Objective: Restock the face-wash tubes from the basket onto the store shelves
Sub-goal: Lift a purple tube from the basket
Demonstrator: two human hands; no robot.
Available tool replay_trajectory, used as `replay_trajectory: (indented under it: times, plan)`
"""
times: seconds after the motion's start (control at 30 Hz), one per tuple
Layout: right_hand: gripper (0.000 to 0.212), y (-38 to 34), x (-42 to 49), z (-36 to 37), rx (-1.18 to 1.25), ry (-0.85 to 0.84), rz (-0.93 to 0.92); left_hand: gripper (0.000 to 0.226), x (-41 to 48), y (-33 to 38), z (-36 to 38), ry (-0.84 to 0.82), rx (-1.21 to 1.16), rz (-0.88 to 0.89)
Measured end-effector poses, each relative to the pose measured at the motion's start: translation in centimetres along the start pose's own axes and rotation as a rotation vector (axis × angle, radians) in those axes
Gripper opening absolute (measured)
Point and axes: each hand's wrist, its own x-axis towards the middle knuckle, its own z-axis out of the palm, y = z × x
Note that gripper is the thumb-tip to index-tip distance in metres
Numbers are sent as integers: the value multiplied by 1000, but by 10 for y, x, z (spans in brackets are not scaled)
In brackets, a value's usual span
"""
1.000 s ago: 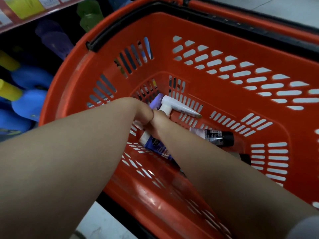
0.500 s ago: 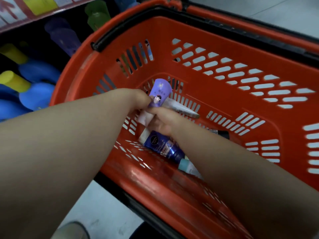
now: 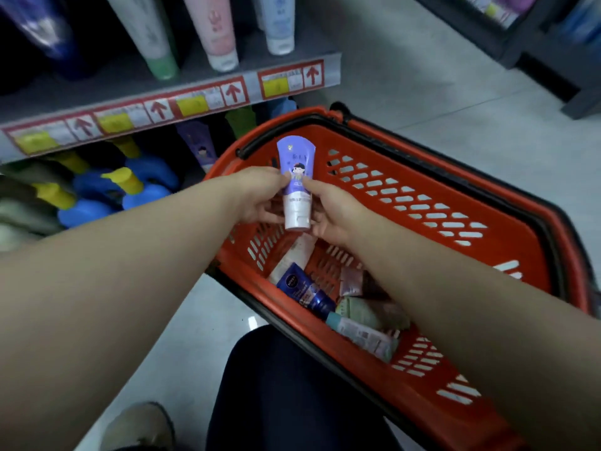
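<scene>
Fingers (image 3: pixel 272 215) of the left hand (image 3: pixel 260 193) and the right hand (image 3: pixel 333 211) pinch a purple face-wash tube (image 3: pixel 296 170) from either side, holding it upright, cap down, above the orange basket (image 3: pixel 383 149). Several more tubes lie on the basket's bottom, among them a dark blue tube (image 3: pixel 304 292). Beside the basket, the shelf (image 3: pixel 195 76) carries standing tubes.

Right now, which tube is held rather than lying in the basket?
The purple white-capped tube, pinched between left hand and right hand; the rest lie in the basket.
</scene>
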Motion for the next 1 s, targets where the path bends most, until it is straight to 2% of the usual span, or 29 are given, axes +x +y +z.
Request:
replay_trajectory:
  times: [0.17, 0.33, 0.6, 0.8, 1.0]
  plan:
    - [13, -31, -38, 40, -104, -64, -80, 18, -53, 25, -26, 18, -131, 98]
    - [19, -59, -74, 90, -180, -132, -187, 18, -104, 49, -63, 13, -158, 236]
    - [11, -92, -127, 164, -336, -212, -349, 8, -170, 76, -121, 58, -208, 437]
    - [10, -95, -135, 188, -432, -261, -429, 5, -186, 79, -144, 83, -193, 502]
    - [6, -67, -99, 193, -445, -211, -382, 4, -159, 54, -160, 108, -157, 449]
